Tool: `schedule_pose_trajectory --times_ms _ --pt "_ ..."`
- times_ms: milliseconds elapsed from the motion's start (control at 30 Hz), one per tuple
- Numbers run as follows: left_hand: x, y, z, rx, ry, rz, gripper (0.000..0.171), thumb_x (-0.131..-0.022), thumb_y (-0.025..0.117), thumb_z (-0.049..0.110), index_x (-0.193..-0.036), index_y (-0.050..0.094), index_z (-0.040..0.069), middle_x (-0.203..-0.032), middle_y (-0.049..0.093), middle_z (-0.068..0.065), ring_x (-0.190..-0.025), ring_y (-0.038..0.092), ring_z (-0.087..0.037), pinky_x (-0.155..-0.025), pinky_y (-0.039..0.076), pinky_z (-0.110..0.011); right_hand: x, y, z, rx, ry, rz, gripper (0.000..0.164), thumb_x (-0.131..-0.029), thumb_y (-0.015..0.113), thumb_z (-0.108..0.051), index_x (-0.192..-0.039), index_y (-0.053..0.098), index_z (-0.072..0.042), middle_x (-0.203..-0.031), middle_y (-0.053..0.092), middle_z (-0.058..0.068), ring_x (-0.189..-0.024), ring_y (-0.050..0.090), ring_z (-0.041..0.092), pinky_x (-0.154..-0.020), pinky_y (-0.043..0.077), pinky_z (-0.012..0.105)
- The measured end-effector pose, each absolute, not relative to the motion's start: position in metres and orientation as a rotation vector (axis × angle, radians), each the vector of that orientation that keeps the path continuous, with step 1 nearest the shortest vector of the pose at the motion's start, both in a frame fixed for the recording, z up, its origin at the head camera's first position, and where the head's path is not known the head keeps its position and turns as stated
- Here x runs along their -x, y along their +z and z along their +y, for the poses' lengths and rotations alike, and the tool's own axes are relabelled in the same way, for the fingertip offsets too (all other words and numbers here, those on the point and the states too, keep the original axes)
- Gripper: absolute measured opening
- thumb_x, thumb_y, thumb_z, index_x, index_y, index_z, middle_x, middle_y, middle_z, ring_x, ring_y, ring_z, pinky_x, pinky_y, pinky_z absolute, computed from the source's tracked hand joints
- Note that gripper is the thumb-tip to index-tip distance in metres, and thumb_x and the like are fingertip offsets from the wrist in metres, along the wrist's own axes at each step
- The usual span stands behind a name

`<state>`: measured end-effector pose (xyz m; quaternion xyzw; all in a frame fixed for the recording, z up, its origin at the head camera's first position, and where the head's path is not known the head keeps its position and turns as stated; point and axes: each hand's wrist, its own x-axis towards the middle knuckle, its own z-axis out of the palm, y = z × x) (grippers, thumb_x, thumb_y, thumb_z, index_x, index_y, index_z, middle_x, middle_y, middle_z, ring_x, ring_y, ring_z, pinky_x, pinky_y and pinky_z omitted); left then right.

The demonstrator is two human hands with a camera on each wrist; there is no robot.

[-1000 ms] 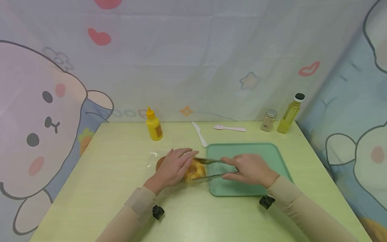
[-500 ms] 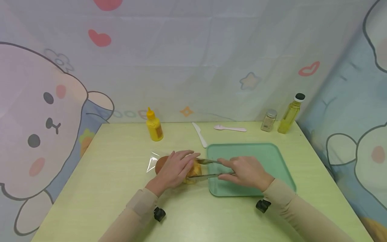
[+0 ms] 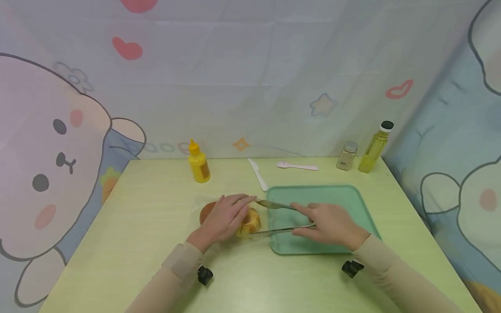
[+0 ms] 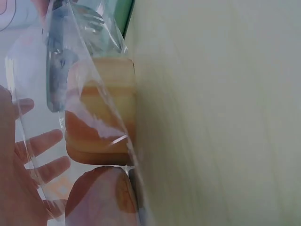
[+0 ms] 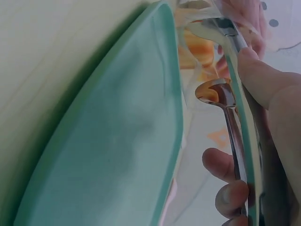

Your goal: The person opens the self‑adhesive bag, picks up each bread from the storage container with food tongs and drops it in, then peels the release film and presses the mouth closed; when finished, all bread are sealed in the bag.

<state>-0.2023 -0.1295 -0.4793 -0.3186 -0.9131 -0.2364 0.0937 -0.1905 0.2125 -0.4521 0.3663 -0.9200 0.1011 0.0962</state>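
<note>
A clear plastic bag (image 4: pixel 101 35) lies on the table, with a brown bun (image 3: pixel 206 212) and a golden bread roll (image 3: pixel 251 221) in it. My left hand (image 3: pixel 224 219) lies over the bag between the breads, its fingers spread and fairly straight. Through the film in the left wrist view, those fingers stand beside the breads. My right hand (image 3: pixel 326 221) grips metal tongs (image 3: pixel 277 205), their arms spread apart. One tong tip is spoon-shaped. Both tips reach the bag's mouth by the roll; whether they touch the bread I cannot tell.
A green tray (image 3: pixel 325 248) sits under my right hand. Behind are a yellow squeeze bottle (image 3: pixel 200 167), a white plastic knife (image 3: pixel 257 174), a pale spoon-like utensil (image 3: pixel 297 166), a shaker jar (image 3: pixel 347 156) and an oil bottle (image 3: pixel 373 151). A patterned cloth hangs behind the table.
The tongs first moved slightly left, then back right with my right hand, and their arms now stand wider apart. The roll shifted slightly left. My left hand has hardly moved.
</note>
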Motion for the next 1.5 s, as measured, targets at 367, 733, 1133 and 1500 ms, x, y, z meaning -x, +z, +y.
schedule_pose_trajectory --times_ms 367,733,1133,1500 --pt "0.202 -0.479 -0.129 0.911 -0.691 -2.731 0.043 -0.115 0.038 0.032 -0.152 0.057 0.022 -0.148 0.06 -0.008 -0.139 0.054 -0.032 -0.114 0.034 -0.073 0.182 -0.436 0.259 -0.961 0.297 -2.728 0.073 -0.089 0.076 -0.062 -0.149 0.062 -0.023 -0.086 0.058 -0.016 -0.049 0.029 -0.005 -0.048 0.031 0.02" --pt "0.201 -0.478 -0.13 0.891 -0.734 -2.747 0.044 -0.116 0.036 0.034 -0.153 0.057 0.022 -0.15 0.059 -0.007 -0.142 0.052 -0.032 -0.116 0.031 -0.072 0.171 -0.436 0.3 -0.645 0.345 -2.844 0.074 -0.094 0.075 -0.054 -0.153 0.052 -0.017 -0.1 0.07 -0.001 -0.055 0.042 -0.002 -0.048 0.038 0.026" --pt "0.203 -0.476 -0.13 0.902 -0.709 -2.761 0.045 -0.116 0.035 0.034 -0.153 0.057 0.022 -0.147 0.061 -0.005 -0.139 0.055 -0.031 -0.116 0.031 -0.073 0.166 -0.451 0.348 -0.354 0.482 -2.965 0.076 -0.11 0.056 -0.037 -0.154 0.026 0.017 -0.107 0.065 0.032 -0.078 0.068 0.038 -0.062 0.055 0.052" --pt "0.204 -0.473 -0.131 0.907 -0.708 -2.791 0.045 -0.115 0.036 0.037 -0.154 0.055 0.022 -0.144 0.063 -0.006 -0.138 0.056 -0.029 -0.118 0.028 -0.073 0.17 -0.478 0.384 -0.122 0.624 -2.961 0.056 -0.112 0.046 -0.021 -0.131 0.025 0.027 -0.075 0.055 0.029 -0.061 0.06 0.04 -0.056 0.048 0.055"
